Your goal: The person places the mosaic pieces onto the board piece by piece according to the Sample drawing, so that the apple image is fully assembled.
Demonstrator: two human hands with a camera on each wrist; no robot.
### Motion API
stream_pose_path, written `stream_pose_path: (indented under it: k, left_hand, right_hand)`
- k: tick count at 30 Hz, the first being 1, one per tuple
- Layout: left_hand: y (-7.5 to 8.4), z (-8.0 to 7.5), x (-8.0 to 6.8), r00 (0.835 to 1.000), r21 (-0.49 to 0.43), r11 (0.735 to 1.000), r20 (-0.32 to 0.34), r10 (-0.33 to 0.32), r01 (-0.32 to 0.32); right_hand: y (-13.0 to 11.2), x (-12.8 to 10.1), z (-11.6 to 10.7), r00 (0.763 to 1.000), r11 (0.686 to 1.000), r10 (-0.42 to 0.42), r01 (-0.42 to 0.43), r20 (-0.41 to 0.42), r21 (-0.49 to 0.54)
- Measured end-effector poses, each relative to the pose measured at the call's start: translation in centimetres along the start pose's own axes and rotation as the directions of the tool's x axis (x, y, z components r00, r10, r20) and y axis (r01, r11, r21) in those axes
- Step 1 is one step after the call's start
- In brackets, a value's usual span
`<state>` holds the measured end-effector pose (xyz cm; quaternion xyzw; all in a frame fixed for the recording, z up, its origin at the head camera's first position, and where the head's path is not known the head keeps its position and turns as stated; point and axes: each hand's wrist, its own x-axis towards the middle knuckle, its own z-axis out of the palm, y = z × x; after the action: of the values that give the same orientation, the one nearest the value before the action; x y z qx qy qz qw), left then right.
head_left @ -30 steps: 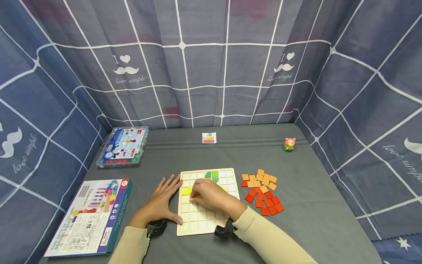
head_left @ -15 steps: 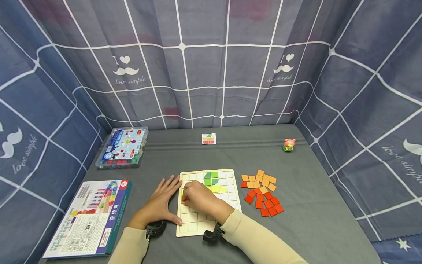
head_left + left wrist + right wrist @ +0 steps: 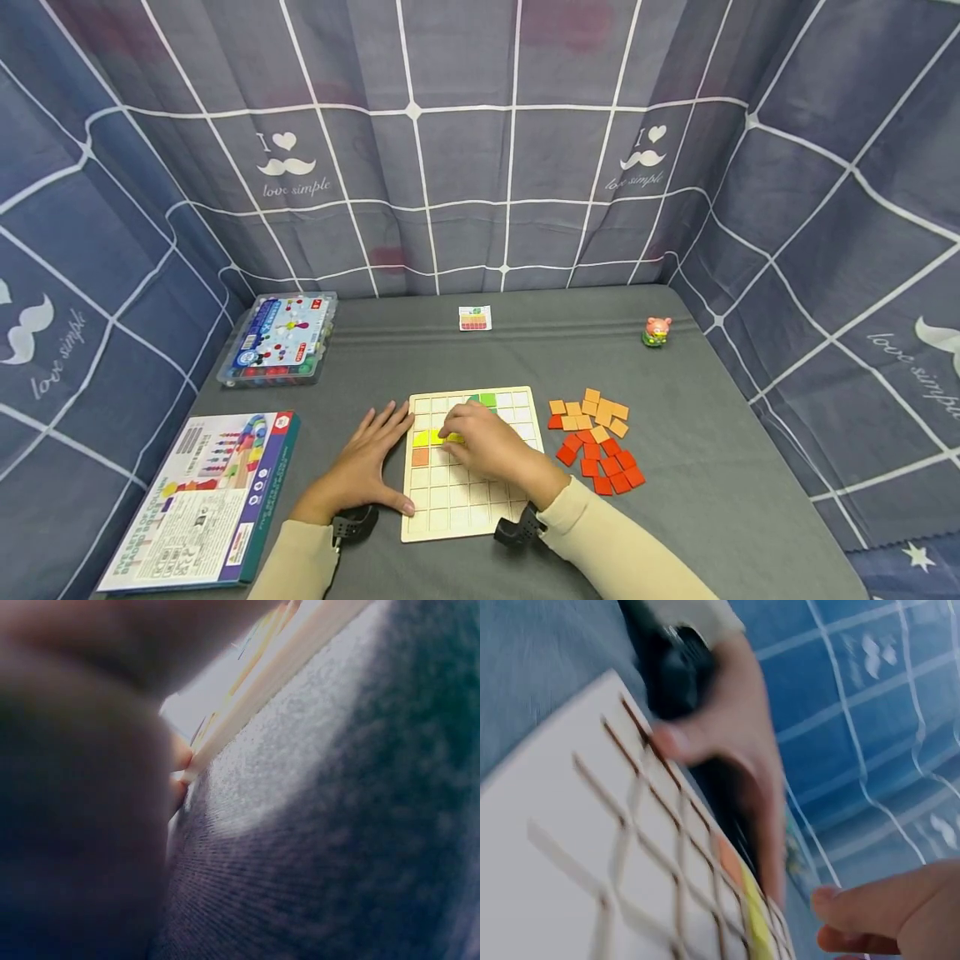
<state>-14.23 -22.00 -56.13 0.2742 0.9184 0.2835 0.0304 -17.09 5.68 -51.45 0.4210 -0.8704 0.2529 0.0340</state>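
A wooden grid board lies on the grey table. It holds yellow tiles in a row, green tiles near its far edge and one orange tile in the left column. My left hand lies flat on the table, thumb against the board's left edge. My right hand hovers over the board, fingertips at the yellow row, with nothing seen in it. The right wrist view shows the board, the orange tile, the left hand and right fingers.
Loose orange tiles and red tiles lie right of the board. A clear plastic box and a printed box lid sit at the left. A small card and a pig toy are at the back. Curtains wall the table.
My right hand went to the board's left column, left an orange tile under the yellow row, then drew back toward the middle. The left hand stayed put.
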Motion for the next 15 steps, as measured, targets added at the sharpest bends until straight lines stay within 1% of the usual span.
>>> stream_pose_path:
  k: [4,7,8,10,13,15]
  left_hand:
    - [0.0,0.1,0.1,1.000,0.000,1.000,0.001,-0.009,0.009]
    - [-0.1,0.1,0.1,1.000,0.002,1.000,-0.001,-0.009,0.009]
    - [-0.1,0.1,0.1,1.000,0.001,1.000,-0.001,-0.009,0.009]
    - [-0.1,0.1,0.1,1.000,0.000,1.000,0.002,-0.010,0.010]
    - [-0.1,0.1,0.1,1.000,-0.001,1.000,0.010,-0.018,0.018]
    - [-0.1,0.0,0.1,1.000,0.001,1.000,0.014,-0.021,0.021]
  right_hand:
    - [3.6,-2.5,-2.5,0.992,0.994,0.102,-0.099,-0.067,0.055]
    - [6.5,-4.8,-4.5,0.970,0.975,0.218,-0.210,-0.112,0.075]
    - [7.3,-5.7,-5.2,0.957,0.963,0.266,-0.257,-0.114,0.084]
    - [9.0,-7.2,-6.4,0.938,0.942,0.331,-0.323,-0.102,0.091]
    - [11.0,-9.1,-7.3,0.924,0.925,0.377,-0.372,-0.066,0.076]
    - [11.8,-9.8,-7.3,0.923,0.924,0.381,-0.377,-0.050,0.061]
